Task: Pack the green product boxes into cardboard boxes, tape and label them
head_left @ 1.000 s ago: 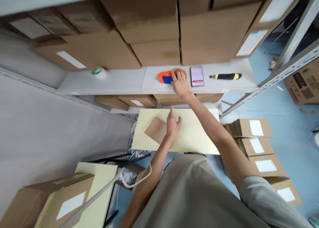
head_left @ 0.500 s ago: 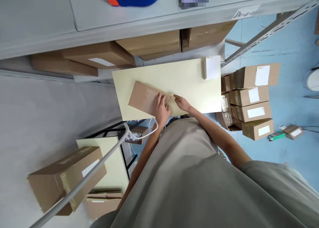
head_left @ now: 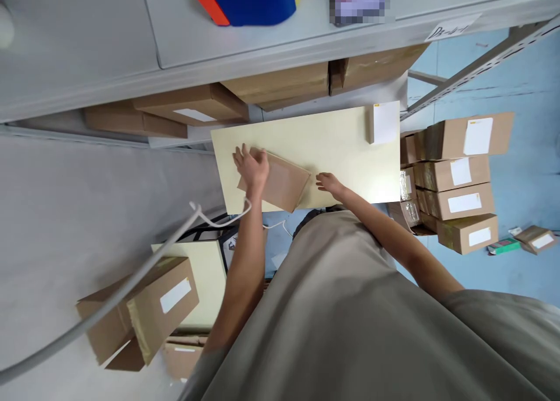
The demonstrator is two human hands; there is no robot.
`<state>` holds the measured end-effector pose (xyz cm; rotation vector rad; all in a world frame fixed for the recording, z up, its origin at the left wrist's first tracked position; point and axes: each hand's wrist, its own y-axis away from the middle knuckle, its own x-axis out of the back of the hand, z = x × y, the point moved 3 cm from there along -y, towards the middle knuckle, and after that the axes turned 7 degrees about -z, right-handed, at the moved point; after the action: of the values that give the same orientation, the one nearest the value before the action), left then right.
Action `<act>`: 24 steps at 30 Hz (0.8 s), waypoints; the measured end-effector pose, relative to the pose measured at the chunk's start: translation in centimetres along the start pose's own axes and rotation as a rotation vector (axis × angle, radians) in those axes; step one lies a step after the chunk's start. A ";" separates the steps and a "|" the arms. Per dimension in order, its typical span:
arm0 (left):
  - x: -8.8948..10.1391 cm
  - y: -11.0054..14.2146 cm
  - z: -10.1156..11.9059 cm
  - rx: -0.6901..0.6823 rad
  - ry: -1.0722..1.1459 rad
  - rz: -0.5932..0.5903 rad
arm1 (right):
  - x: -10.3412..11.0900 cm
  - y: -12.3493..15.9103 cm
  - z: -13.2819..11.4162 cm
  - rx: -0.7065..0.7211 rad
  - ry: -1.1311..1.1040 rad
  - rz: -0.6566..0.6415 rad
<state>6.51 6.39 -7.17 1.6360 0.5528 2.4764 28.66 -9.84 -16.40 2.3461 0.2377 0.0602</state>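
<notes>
A flat brown cardboard box (head_left: 284, 182) lies at a slant on the pale yellow tabletop (head_left: 336, 138). At its left end is my left hand (head_left: 252, 168), fingers spread, over the box's edge; whether it presses on the cardboard I cannot tell. My right hand (head_left: 329, 184) is just off the box's right end, above the tabletop, its fingers loosely stretched toward the box and nothing seen in them. A small white box (head_left: 385, 122) stands at the table's far right corner.
On the grey shelf (head_left: 105, 51) ahead are an orange and blue plastic thing (head_left: 251, 1) and a phone (head_left: 359, 1). Labelled cartons (head_left: 464, 170) are stacked on the right. An open carton (head_left: 164, 302) stands at lower left, with a grey hose (head_left: 126, 287) crossing before it.
My right hand left the orange and blue thing on the shelf, came down to the box's right end, then drew slightly off it. My left hand slid to the box's left end. The view tilted down.
</notes>
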 end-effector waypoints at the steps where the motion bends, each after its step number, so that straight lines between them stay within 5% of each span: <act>1: 0.6 -1.3 -0.4 0.066 -0.007 -0.009 | -0.3 0.5 0.1 -0.052 -0.129 -0.044; 5: 2.0 -2.8 -1.0 0.157 0.031 -0.145 | -1.6 2.0 -1.7 -0.165 -0.496 -0.148; 12: 4.3 3.9 -1.7 -0.009 0.147 -0.026 | -0.4 8.4 -4.1 0.139 -0.577 0.058; 18: 0.3 10.5 -1.0 -0.128 0.263 -0.090 | 3.8 13.1 -4.0 0.304 -0.244 0.411; 24: -2.7 13.1 -0.2 -0.145 0.229 -0.243 | 6.8 13.8 -1.8 0.169 0.014 0.601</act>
<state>8.69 -6.53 -4.76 1.1669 0.5464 2.4692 37.28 -16.86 -5.62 2.5056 -0.4786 0.3591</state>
